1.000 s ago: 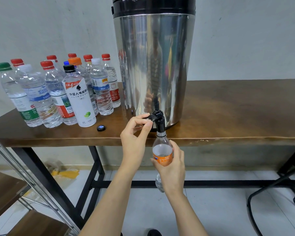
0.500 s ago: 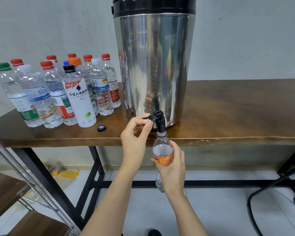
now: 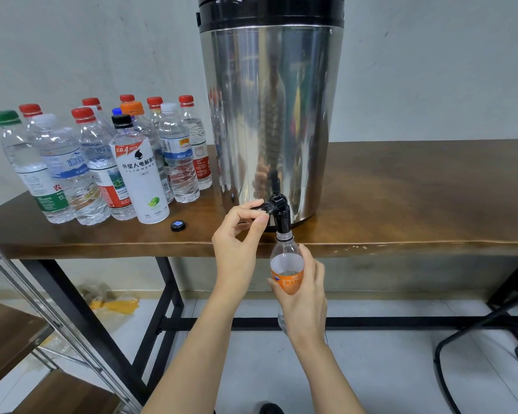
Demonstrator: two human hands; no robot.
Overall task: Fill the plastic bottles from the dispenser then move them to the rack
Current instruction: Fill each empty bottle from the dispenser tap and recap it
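Observation:
A tall steel dispenser (image 3: 269, 115) stands on the wooden table (image 3: 416, 204), its black tap (image 3: 280, 210) hanging over the front edge. My left hand (image 3: 240, 234) pinches the tap's lever. My right hand (image 3: 304, 291) grips a clear bottle with an orange label (image 3: 286, 265), upright and uncapped, its mouth right under the spout. Liquid shows inside at about label height. My fingers hide the bottle's lower part.
Several capped plastic bottles (image 3: 102, 162) crowd the table's left end, a white-labelled one (image 3: 141, 174) in front. A loose black cap (image 3: 178, 225) lies near them. A rack with wooden shelves (image 3: 18, 339) stands low at the left. Black chair legs (image 3: 491, 339) are at the lower right.

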